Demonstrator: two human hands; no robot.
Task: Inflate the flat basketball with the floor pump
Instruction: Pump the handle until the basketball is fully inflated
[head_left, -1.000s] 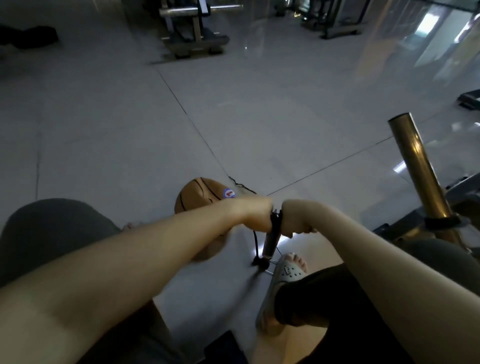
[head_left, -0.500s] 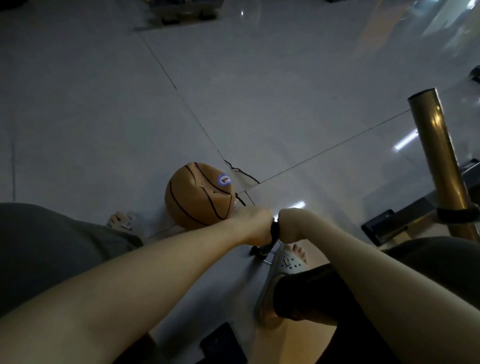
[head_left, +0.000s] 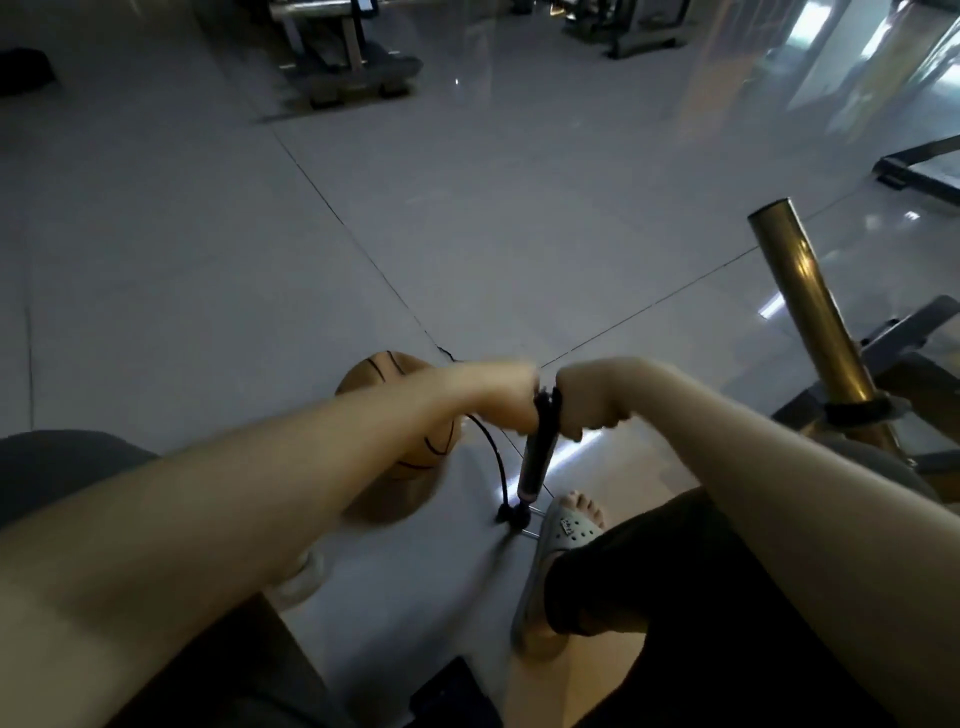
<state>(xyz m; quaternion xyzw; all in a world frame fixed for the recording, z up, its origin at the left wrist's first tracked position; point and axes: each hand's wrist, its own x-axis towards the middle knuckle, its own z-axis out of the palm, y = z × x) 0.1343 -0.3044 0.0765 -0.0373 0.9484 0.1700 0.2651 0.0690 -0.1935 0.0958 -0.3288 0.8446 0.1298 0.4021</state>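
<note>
A slim floor pump (head_left: 537, 460) stands upright on the tiled floor between my feet. My left hand (head_left: 506, 397) grips the left end of its handle and my right hand (head_left: 584, 402) grips the right end, both fists closed. The handle is raised well above the barrel's base. A black hose (head_left: 493, 460) curves from the pump base up toward the orange basketball (head_left: 395, 483), which lies on the floor behind my left forearm and is mostly hidden by it. My right foot in a pale clog (head_left: 563, 530) rests on the pump's foot bar.
A brass-coloured tube (head_left: 808, 306) on a dark metal frame rises at the right. Gym machines (head_left: 348, 57) stand at the far back. A dark flat object (head_left: 447, 696) lies on the floor near the bottom edge. My left foot (head_left: 301, 577) is planted under my left arm.
Half a second ago the handle was pushed down near the pump base; both hands have since pulled it up. The view has tilted up, and my left arm now covers more of the ball.
</note>
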